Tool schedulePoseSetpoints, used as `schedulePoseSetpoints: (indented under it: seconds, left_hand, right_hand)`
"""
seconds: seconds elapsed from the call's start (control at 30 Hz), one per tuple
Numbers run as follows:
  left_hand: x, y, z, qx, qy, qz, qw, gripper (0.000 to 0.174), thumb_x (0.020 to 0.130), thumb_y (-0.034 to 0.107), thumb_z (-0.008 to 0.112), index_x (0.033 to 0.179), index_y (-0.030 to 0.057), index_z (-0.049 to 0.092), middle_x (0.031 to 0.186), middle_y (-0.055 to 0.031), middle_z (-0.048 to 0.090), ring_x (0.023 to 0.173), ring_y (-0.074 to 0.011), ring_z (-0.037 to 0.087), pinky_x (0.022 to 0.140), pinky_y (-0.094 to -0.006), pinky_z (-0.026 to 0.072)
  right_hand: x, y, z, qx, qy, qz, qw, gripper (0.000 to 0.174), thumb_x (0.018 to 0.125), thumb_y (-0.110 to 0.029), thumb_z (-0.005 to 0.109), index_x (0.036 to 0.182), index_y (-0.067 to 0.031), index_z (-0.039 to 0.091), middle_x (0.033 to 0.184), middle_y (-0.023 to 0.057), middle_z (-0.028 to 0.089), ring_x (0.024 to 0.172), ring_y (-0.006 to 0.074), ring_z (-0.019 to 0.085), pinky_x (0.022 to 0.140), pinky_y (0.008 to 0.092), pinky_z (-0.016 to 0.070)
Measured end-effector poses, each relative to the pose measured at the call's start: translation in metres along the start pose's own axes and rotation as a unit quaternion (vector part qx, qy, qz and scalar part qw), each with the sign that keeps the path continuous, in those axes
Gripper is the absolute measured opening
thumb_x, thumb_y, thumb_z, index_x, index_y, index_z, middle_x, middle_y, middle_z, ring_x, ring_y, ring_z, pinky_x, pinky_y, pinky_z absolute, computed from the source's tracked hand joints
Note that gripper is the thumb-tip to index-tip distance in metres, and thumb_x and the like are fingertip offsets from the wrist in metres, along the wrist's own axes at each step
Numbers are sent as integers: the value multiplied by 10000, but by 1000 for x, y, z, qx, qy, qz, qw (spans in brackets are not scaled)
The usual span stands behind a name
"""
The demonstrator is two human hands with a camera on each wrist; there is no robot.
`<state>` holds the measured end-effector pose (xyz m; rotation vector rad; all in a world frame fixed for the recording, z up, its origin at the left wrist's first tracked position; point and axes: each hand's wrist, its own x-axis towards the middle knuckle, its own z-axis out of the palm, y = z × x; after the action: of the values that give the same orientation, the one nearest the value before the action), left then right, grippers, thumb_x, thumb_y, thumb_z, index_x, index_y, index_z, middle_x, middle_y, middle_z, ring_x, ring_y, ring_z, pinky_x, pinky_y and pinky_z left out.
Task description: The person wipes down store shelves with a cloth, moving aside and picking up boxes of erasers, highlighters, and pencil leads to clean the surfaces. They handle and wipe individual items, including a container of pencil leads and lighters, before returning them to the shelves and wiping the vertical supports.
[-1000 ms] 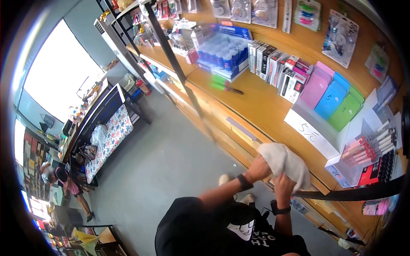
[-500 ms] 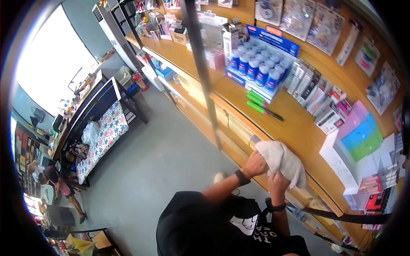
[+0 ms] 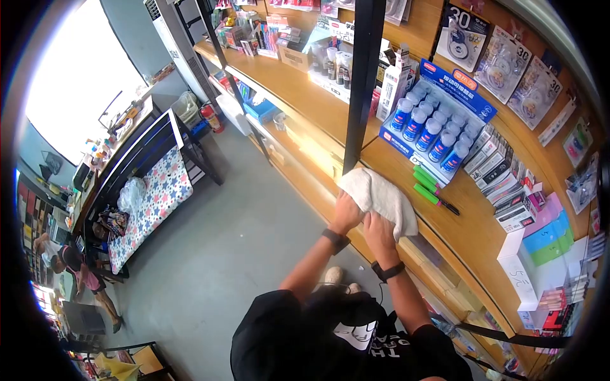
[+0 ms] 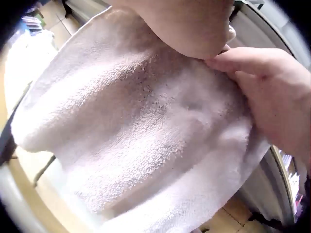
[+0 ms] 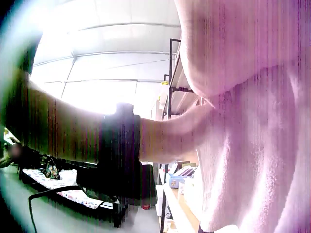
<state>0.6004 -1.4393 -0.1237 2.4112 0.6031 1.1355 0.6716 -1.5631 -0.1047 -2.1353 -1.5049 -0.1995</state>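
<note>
White terry towel point(image 3: 381, 193), rumpled, left hand point(image 3: 347, 213) gripping edge, right hand point(image 3: 379, 230) gripping too

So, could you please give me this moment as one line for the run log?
left hand: grips towel | right hand: grips towel | towel: at shelf edge, beside black post

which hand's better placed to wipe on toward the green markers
Probably the right hand: it holds the towel on the side nearer the green markers; the left hand sits by the black post.
</note>
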Motion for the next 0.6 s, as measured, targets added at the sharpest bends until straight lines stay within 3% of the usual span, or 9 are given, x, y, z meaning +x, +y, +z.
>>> schedulePoseSetpoints:
  seconds: [0.1,0.23,0.33,0.37,0.4,0.43,0.53,0.6]
  left_hand:
    - [3,1,-5,-36,3,-20,999,616,842,322,614,1401,92,498,1444,-153,488,1385,-355,387,1163,-480,254]
    - [10,6,-16,10,-11,-34,999,627,858,319,601,1430,101,464,1460,-158,467,1391,-364,369,1169,-473,237]
    - [30,9,-35,-33,13,-11,999,635,852,308,603,1439,114,457,1473,-165,449,1391,-361,368,1167,-474,238]
    - [43,21,-54,11,56,36,998,560,851,306,650,1342,59,540,1352,-187,545,1296,-389,459,1104,-464,330]
    - [49,21,-59,24,61,49,997,559,847,310,655,1335,60,547,1351,-186,546,1290,-389,463,1099,-462,335]
    - [56,20,-65,38,64,63,995,558,842,313,660,1328,60,554,1351,-186,548,1284,-390,467,1093,-461,340]
    - [58,18,-73,13,46,59,997,544,832,304,658,1315,72,565,1331,-174,564,1274,-388,473,1086,-458,349]
    - [58,6,-70,-40,6,22,999,545,832,311,638,1332,106,565,1356,-155,562,1313,-382,457,1124,-459,316]
  right_hand:
    - [12,-12,4,-14,42,-31,999,193,924,-170,537,966,14,573,850,246,646,756,425,625,667,515,486]
    - [33,-15,0,62,68,-74,993,192,940,-178,526,907,6,572,768,247,623,712,438,602,646,523,478]
    - [46,-15,-10,107,61,-124,985,238,963,-203,502,857,2,561,741,257,616,705,445,598,634,532,468]
    - [54,-21,-19,104,76,-157,979,258,971,-213,493,840,1,555,737,258,618,704,445,600,629,535,465]
    - [62,-27,-28,102,91,-188,973,278,978,-222,484,822,-1,549,734,259,620,703,445,603,623,538,461]
    - [69,-36,-51,116,-134,-64,982,241,973,-158,459,1110,17,551,1033,274,604,970,437,575,823,510,466]
    - [77,-35,-35,174,2,-159,972,335,994,-221,441,1212,16,538,1148,286,588,1024,486,553,884,516,449]
    - [79,-39,-34,234,-65,-100,965,486,1007,-278,443,1383,26,401,1334,329,459,1238,475,429,1041,502,347]
